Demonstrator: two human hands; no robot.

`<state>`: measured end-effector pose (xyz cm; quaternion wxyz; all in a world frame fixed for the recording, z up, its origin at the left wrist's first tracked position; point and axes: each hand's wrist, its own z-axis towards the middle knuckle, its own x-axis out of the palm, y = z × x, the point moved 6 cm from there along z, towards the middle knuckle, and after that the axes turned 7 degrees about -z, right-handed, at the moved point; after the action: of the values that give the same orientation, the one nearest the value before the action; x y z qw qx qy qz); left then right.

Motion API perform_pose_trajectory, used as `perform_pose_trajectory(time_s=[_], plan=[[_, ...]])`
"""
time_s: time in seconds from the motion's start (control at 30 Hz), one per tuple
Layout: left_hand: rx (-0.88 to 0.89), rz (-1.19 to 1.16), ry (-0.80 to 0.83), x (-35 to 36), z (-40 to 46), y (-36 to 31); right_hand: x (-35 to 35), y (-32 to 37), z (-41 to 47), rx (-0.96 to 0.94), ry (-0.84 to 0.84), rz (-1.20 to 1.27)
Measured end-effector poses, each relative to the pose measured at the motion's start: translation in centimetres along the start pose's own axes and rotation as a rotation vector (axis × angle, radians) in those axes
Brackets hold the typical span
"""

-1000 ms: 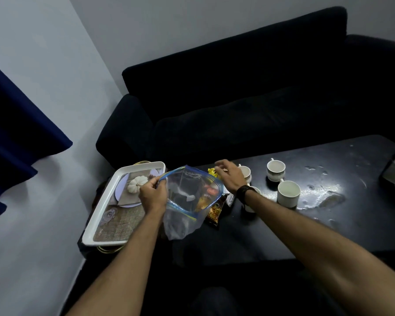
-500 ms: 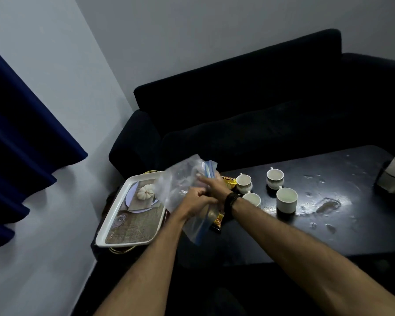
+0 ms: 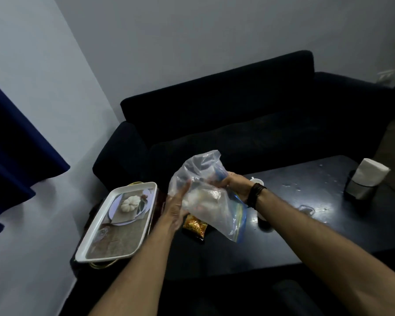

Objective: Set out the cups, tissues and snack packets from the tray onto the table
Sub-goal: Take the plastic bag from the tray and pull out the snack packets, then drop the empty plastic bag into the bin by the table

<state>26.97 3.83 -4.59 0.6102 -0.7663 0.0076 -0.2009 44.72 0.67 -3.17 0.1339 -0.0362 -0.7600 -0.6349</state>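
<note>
Head view shows two bare hands crumpling one clear plastic zip bag [image 3: 211, 201] above the near left part of the table [image 3: 328, 215]. The left hand [image 3: 175, 209] presses its palm and fingers against the bag's left side; the right hand [image 3: 236, 184], with a dark band at the wrist, curls its fingers into the bag's upper right. The bag is thin, wrinkled film with a blue seal strip along its lower edge.

One snack packet [image 3: 194, 226], glossy and gold-orange, lies on the table just below the bag. Two white cups show only in part: one [image 3: 257, 180] behind the right wrist, another [image 3: 261, 215] under the forearm. One white tissue stack [image 3: 372, 174] stands in a metal holder at the table's far right.

One rectangular white tray [image 3: 116, 197] with rounded corners sits left of the table, its printed base picturing a pale pumpkin. The table is dark, glossy and wet-spotted.
</note>
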Motion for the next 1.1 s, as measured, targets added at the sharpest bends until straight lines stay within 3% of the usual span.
perform_pose_trajectory(time_s=[0.07, 0.13, 0.2, 0.37, 0.47, 0.53, 0.67, 0.7, 0.93, 1.1], plan=[[0.0, -0.019, 0.164, 4.2, 0.0, 0.3, -2.3, 0.1, -0.6, -0.007, -0.209, -0.137], [-0.058, 0.014, 0.247, 8.2, -0.1, 1.1, -5.4, 0.5, -1.7, -0.074, -0.456, -0.094], [-0.127, 0.068, 0.288, 11.9, -0.5, 2.7, -7.7, 0.9, -2.9, -0.148, -0.576, -0.042], [-0.053, 0.243, 0.204, 19.8, -0.2, 6.6, -13.5, 0.7, -7.3, -0.174, -0.687, -0.025], [-0.048, 0.292, 0.034, 23.0, 0.7, 8.3, -17.2, -0.7, -11.9, -0.192, -0.634, 0.099], [-0.134, 0.253, 0.033, 25.7, 0.4, 10.2, -19.4, -1.7, -15.2, -0.242, -0.563, 0.1], [-0.081, 0.465, 0.403, 33.1, -3.0, 14.6, -23.4, -2.4, -21.9, -0.228, -0.627, -0.549], [-0.116, 0.481, 0.501, 34.6, -4.4, 16.1, -24.5, -2.7, -23.7, -0.203, -0.655, -0.619], [-0.262, 0.765, 0.917, 41.2, -10.7, 23.7, -32.2, -7.4, -35.7, -0.004, -0.835, -0.617], [-0.139, 1.062, 1.026, 41.9, -11.8, 28.9, -36.0, -14.4, -43.3, 0.251, -0.961, -0.524]])
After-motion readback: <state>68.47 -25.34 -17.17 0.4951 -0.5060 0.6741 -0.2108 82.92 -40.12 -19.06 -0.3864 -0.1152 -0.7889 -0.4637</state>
